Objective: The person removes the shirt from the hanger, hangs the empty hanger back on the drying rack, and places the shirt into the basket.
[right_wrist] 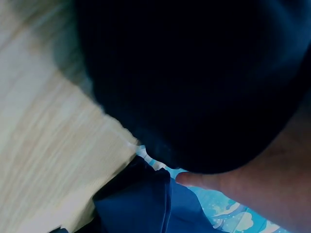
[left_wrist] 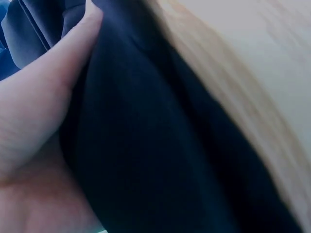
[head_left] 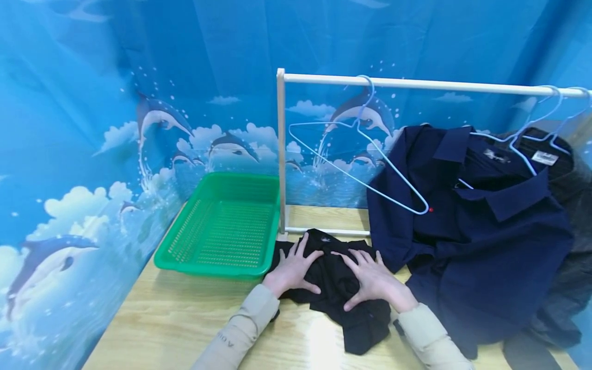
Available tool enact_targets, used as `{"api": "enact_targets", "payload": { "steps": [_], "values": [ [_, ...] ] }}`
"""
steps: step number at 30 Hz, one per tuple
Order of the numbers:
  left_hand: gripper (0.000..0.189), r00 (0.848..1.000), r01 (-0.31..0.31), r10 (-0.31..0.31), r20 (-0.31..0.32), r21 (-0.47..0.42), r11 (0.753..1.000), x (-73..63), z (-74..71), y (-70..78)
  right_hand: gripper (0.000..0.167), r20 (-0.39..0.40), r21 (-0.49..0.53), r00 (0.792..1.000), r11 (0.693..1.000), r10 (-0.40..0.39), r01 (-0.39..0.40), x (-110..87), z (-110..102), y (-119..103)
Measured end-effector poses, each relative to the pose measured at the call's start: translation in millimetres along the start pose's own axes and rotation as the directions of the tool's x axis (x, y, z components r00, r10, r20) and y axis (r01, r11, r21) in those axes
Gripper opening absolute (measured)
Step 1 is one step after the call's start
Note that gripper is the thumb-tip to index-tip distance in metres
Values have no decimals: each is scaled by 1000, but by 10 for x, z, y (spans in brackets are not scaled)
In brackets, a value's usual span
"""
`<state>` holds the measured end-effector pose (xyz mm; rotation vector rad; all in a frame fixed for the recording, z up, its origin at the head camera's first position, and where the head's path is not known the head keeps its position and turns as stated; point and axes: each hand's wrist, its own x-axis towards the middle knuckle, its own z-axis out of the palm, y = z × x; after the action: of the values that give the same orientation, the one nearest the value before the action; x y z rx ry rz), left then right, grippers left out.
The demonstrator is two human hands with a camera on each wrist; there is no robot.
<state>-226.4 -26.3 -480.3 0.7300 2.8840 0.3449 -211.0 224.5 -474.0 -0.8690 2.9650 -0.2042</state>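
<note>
Spread wide, the left hand (head_left: pixel 292 270) and right hand (head_left: pixel 372 277) rest on the crumpled black garment (head_left: pixel 330 275) beneath them on the table (head_left: pixel 152 313), seemingly placed apart to steady loose cloth from both sides, with the green basket (head_left: pixel 208 271) just left of them.

The cloth (head_left: pixel 334 275) was coloured black, the table (head_left: pixel 185 313) patterned with pale wood grain. Green was shown by the basket (head_left: pixel 233 231), white by the rail (head_left: pixel 439 85), light blue by 3 hangers (head_left: pixel 357 123), navy by the shirt (head_left: pixel 485 267), charcoal by the garment (head_left: pixel 575 216) behind. The sleeves (head_left: pixel 245 319) were coloured beige; the blue curtain (head_left: pixel 231 51) was patterned with dolphins (head_left: pixel 158 110) and white clouds (head_left: pixel 78 208).
</note>
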Motion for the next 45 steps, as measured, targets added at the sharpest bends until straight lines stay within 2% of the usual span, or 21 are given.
{"api": "enact_targets", "payload": {
  "steps": [4, 7, 11, 15, 18, 21, 25, 31, 36, 40, 45],
  "values": [
    [94, 1000, -18, 18, 19, 0, 1000, -18, -18, -6, 126, -17, -21, 1000, 1000, -9, 9, -17, -12, -13],
    [92, 1000, -21, 20, 17, 34, 999, -32, -17, 1, 120, -33, -27, 999, 1000, -9, 8, -26, -8, -15],
    [88, 999, -32, 33, -15, 86, 996, -46, 13, 22, 111, -67, -43, 998, 999, -22, 19, -53, 8, -52],
    [82, 997, -53, 58, -43, 98, 994, -79, 61, 29, 103, -118, -72, 992, 997, -44, 35, -94, 40, -111],
    [77, 992, -83, 94, -80, 134, 987, -107, 74, 47, 102, -147, -88, 989, 996, -34, 21, -127, 51, -157],
    [72, 981, -111, 141, -132, 214, 970, -127, 76, 66, 102, -166, -113, 986, 994, -21, 3, -140, 65, -195],
    [67, 965, -120, 188, -181, 332, 936, -139, 76, 92, 100, -182, -158, 983, 987, -13, -16, -145, 91, -222],
    [63, 937, -127, 251, -243, 434, 892, -155, 90, 119, 97, -227, -201, 974, 979, -19, -28, -146, 117, -234],
    [63, 913, -133, 299, -277, 491, 861, -176, 123, 119, 93, -302, -219, 951, 976, -69, 2, -136, 153, -224],
    [61, 890, -133, 323, -320, 497, 858, -176, 139, 111, 90, -357, -249, 927, 968, -116, 25, -130, 163, -211],
    [58, 868, -134, 334, -367, 475, 870, -211, 110, 129, 89, -384, -260, 915, 965, -121, 18, -167, 101, -234]
  ]
}}
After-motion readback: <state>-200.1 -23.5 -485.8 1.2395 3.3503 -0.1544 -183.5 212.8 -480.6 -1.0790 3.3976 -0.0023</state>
